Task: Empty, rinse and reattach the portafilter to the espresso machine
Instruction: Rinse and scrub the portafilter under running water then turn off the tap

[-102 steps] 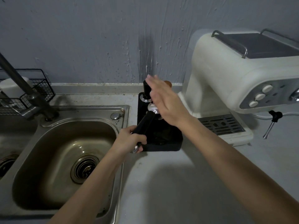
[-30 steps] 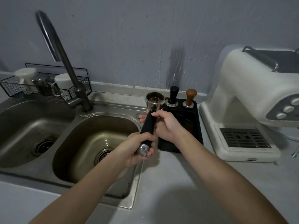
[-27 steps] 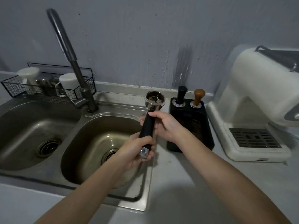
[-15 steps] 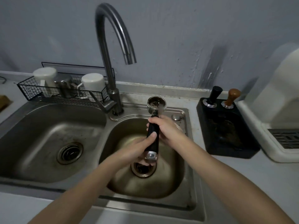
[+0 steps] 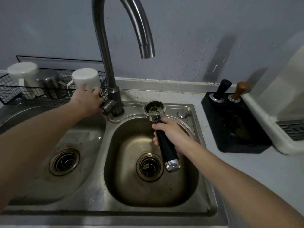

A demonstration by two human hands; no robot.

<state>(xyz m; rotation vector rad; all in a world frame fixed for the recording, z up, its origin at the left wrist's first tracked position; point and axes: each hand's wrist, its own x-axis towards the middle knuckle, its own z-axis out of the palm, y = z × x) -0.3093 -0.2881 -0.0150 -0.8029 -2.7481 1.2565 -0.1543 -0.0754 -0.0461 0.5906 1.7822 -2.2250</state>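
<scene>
At the far left, a black wire rack (image 5: 14,91) is set against the wall, and two white mugs (image 5: 86,78) and a steel cup (image 5: 49,83) are held in it upside down. The left basin (image 5: 74,139) is seen bare apart from dark specks around its drain. The left hand (image 5: 88,102) is laid over the faucet lever (image 5: 107,105) at the tap's base, with the fingers curled loosely around it; whether it is truly gripped cannot be told. The faucet (image 5: 105,46) is arched high, and its spout is hung over the back of the right basin (image 5: 148,186), with open air left beneath it. No water is seen running. The portafilter (image 5: 155,110) is held upright-mouthed at the basin's rear rim, just below and slightly right of the spout; dark coffee residue is seen inside its basket. Its black handle is clasped firmly by the right hand (image 5: 172,135), and the chrome end is pointed toward the drain. To the right, a black tray (image 5: 233,129) is placed on the counter, with two tampers (image 5: 221,90) stood at its back. The espresso machine (image 5: 283,96) is cut by the right edge.
</scene>
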